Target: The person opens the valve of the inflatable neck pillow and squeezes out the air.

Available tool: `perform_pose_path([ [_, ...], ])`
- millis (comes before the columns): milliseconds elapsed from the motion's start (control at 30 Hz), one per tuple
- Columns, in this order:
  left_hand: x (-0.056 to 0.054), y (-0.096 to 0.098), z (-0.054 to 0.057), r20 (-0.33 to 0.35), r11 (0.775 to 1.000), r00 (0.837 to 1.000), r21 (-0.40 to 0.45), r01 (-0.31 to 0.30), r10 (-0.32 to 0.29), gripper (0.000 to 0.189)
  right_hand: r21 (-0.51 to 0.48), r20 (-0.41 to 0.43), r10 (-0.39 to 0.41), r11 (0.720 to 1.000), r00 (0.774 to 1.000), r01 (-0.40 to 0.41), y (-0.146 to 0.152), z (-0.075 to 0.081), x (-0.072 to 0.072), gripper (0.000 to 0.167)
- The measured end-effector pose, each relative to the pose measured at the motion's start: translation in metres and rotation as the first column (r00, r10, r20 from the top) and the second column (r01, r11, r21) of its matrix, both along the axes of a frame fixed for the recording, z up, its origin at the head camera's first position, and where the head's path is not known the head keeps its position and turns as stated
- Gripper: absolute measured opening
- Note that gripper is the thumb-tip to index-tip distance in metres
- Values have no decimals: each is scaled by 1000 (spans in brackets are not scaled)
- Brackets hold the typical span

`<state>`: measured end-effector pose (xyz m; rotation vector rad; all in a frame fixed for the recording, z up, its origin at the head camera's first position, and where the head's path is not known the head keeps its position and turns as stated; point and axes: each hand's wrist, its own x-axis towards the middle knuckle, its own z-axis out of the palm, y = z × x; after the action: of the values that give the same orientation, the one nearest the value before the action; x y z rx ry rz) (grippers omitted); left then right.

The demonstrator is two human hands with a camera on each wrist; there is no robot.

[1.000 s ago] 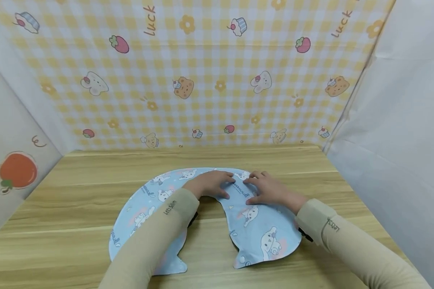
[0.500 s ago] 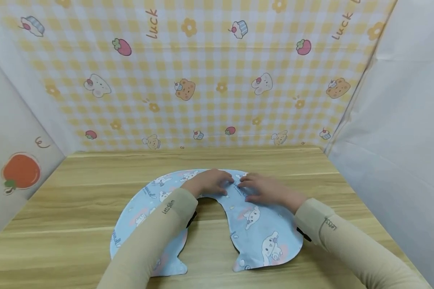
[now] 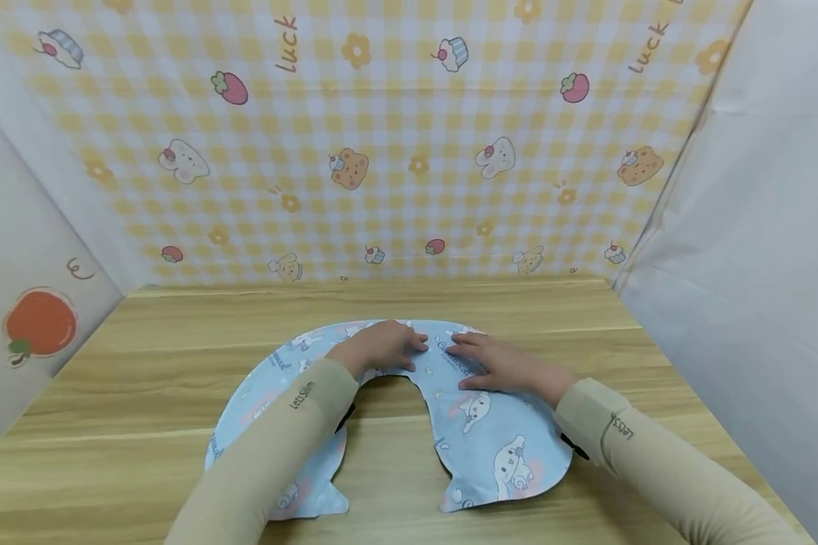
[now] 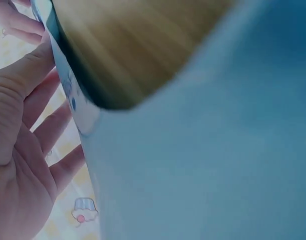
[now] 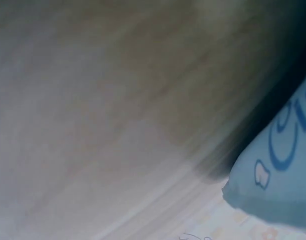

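Across the wood-grain bench (image 3: 388,469) lies a U-shaped blue pad (image 3: 439,371). We see the left hand (image 3: 382,344) and right hand (image 3: 507,367) resting on its curve, fingers relaxed and parted, gripping nothing. Only the left wrist view shows us the left palm (image 4: 18,195); the right wrist view brings us close to blue lettering (image 5: 285,166) near the pad's edge.

That desk (image 3: 112,378) has a streaky, yellowish wood grain. On it lies a pale blue U-shaped piece (image 3: 494,435), cartoon-printed, roughly midway between left and right edges, its curve towards the far edge, apart from it.
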<state>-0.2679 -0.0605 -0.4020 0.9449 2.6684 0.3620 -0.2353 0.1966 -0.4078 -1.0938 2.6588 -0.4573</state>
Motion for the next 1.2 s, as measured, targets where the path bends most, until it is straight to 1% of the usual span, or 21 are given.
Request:
perform_pose_path([
  [133, 1, -9, -1, -4, 999, 1000, 29, -23, 23, 43, 10, -3, -13, 1000, 1000, 13, 0, -1, -1, 63],
  [267, 3, -15, 0, 6, 999, 1000, 42, -15, 14, 41, 5, -19, -3, 1000, 1000, 3, -1, -3, -1, 61],
  [333, 4, -15, 1, 8, 999, 1000, 35, -4, 3, 43, -7, -27, -4, 1000, 1000, 4, -2, -3, 0, 59],
  [500, 3, -14, 3, -6, 1000, 1000, 19, 21, -21, 50, -35, -45, -9, 999, 999, 7, -9, 5, 4, 57],
  [600, 4, -13, 4, 10, 1000, 1000, 21, 13, -13, 49, -23, -47, 8, 1000, 999, -10, -16, 10, 3, 58],
  [667, 4, -14, 5, 23, 999, 1000, 31, 12, -13, 47, 2, -38, 17, 1000, 999, -17, -20, 11, 2, 58],
  [767, 5, -14, 6, 45, 999, 999, 40, 17, -18, 46, 44, -18, 31, 999, 999, -31, -22, 9, 1, 58],
  [833, 6, -15, 7, 48, 999, 998, 38, 27, -29, 47, 56, -3, 40, 998, 999, -39, -21, 6, 1, 59],
  [933, 7, -18, 8, 52, 999, 998, 25, 33, -34, 48, 36, 6, 54, 998, 999, -54, -19, 0, 1, 59],
  [1000, 7, -21, 9, 45, 999, 998, 13, 35, -35, 48, 16, -5, 52, 999, 999, -52, -18, -3, 1, 59],
  [1100, 8, -26, 8, 42, 1000, 999, -7, 23, -23, 48, -3, -20, 44, 999, 999, -45, -17, -6, 2, 59],
  [1200, 8, -31, 7, 37, 1000, 999, -16, 12, -12, 46, -2, -18, 33, 999, 999, -33, -18, -7, 3, 59],
])
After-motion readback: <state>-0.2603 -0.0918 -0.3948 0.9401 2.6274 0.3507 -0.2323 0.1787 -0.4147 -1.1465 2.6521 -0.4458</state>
